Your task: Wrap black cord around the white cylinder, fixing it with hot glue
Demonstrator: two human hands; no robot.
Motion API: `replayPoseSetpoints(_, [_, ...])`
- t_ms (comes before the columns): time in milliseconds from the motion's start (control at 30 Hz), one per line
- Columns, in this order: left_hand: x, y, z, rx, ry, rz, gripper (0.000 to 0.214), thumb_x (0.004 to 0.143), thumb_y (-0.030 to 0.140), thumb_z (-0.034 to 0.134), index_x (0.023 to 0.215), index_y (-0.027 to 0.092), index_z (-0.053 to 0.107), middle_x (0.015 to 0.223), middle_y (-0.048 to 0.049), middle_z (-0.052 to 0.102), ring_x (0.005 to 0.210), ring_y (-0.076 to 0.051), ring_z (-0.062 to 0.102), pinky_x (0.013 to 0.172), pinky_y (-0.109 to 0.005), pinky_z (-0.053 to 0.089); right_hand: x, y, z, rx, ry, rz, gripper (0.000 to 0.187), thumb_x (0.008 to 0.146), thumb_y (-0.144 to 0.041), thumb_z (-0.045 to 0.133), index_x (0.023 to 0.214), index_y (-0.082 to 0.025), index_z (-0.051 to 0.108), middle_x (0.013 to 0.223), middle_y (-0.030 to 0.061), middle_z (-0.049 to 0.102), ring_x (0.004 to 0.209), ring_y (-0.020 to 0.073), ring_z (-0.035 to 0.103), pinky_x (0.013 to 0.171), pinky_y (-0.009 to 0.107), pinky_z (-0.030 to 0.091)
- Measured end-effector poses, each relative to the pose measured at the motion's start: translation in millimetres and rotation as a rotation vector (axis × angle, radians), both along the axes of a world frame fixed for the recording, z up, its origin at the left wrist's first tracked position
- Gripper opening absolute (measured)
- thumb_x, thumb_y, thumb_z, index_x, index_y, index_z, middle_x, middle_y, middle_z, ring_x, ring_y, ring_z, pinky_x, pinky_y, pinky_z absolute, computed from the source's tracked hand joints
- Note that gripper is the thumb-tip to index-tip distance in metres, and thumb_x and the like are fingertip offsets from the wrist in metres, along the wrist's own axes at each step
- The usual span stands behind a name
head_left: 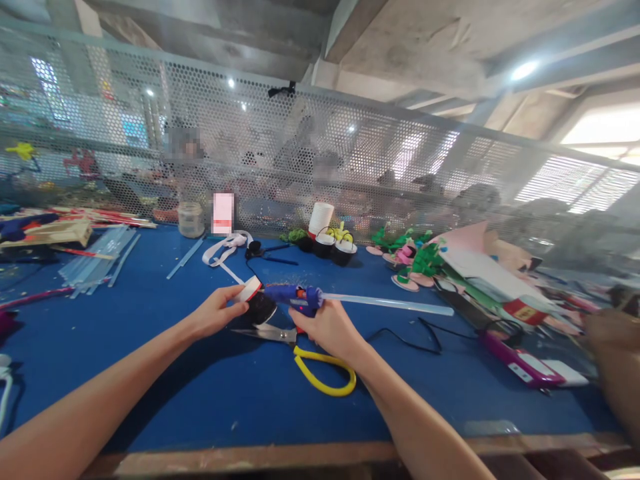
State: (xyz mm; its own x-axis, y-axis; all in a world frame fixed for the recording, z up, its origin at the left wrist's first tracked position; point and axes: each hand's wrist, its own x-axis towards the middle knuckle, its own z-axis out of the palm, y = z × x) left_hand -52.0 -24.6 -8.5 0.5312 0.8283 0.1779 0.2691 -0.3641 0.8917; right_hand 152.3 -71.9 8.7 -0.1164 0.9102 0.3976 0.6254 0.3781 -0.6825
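My left hand (219,308) pinches a small black round pot with a white and red band (257,301), holding it just above the blue table (175,373). My right hand (327,328) is wrapped round the grip of a blue glue gun (295,295); its nozzle points left at the pot. A long clear glue stick (390,304) juts out of the gun's back to the right. Scissors with yellow handles (310,363) lie on the table under my right hand.
A bundle of clear glue sticks (100,257) lies at the left. White ribbon (225,248), a jar (191,219), small black pots (334,248) and green and pink craft pieces (415,260) stand along a perforated metal screen (320,153). A black cord (405,340) trails right. A pink device (520,363) lies far right.
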Motion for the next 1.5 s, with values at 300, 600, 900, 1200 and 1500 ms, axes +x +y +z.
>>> replayPoseSetpoints(300, [0.2,1.5,-1.6,0.008,0.000,-0.015,0.035,0.072,0.033,0.048,0.099,0.012,0.056,0.097,-0.0053,0.062,0.089,-0.022,0.053,0.082,-0.031,0.038,-1.8,-4.4,3.4,-0.044,0.022,-0.016,0.017,0.064,-0.023,0.048,0.048,-0.019,0.044,0.035,-0.0051,0.037,0.040,0.0099,0.040,0.041,0.020,0.032])
replayPoseSetpoints(600, [-1.2,2.2,-2.5,0.089,0.055,-0.012,0.035,0.073,0.032,0.045,0.097,0.010,0.054,0.092,-0.0046,0.061,0.084,-0.019,0.052,0.077,-0.028,0.039,-5.6,-5.1,-5.4,-0.021,-0.067,0.002,0.012,0.065,-0.025,0.046,0.059,-0.015,0.050,0.053,-0.0005,0.050,0.050,0.0118,0.046,0.050,0.022,0.038])
replayPoseSetpoints(900, [0.0,1.7,-2.4,0.096,0.055,-0.026,0.037,0.073,0.032,0.045,0.100,0.008,0.054,0.093,-0.0061,0.061,0.084,-0.020,0.053,0.076,-0.029,0.040,-0.3,-1.8,-0.9,-0.013,-0.039,0.000,0.013,0.063,-0.024,0.046,0.053,-0.016,0.048,0.045,-0.0027,0.045,0.043,0.0095,0.043,0.045,0.021,0.035])
replayPoseSetpoints(1200, [-0.6,3.0,-3.1,0.086,0.043,-0.062,0.036,0.075,0.032,0.045,0.102,0.010,0.054,0.101,-0.0062,0.061,0.093,-0.022,0.052,0.084,-0.030,0.038,5.0,4.2,4.9,-0.150,0.042,-0.021,0.029,0.065,-0.027,0.047,0.040,-0.020,0.034,0.029,-0.0057,0.036,0.030,0.0073,0.035,0.037,0.020,0.032])
replayPoseSetpoints(1500, [-0.4,3.4,-2.7,0.093,0.039,-0.055,0.037,0.074,0.032,0.046,0.103,0.009,0.053,0.101,-0.0071,0.061,0.093,-0.023,0.052,0.083,-0.031,0.038,4.8,0.5,7.1,-0.245,0.112,0.020,0.024,0.064,-0.027,0.048,0.044,-0.019,0.038,0.030,-0.0061,0.037,0.027,0.0079,0.037,0.033,0.019,0.033])
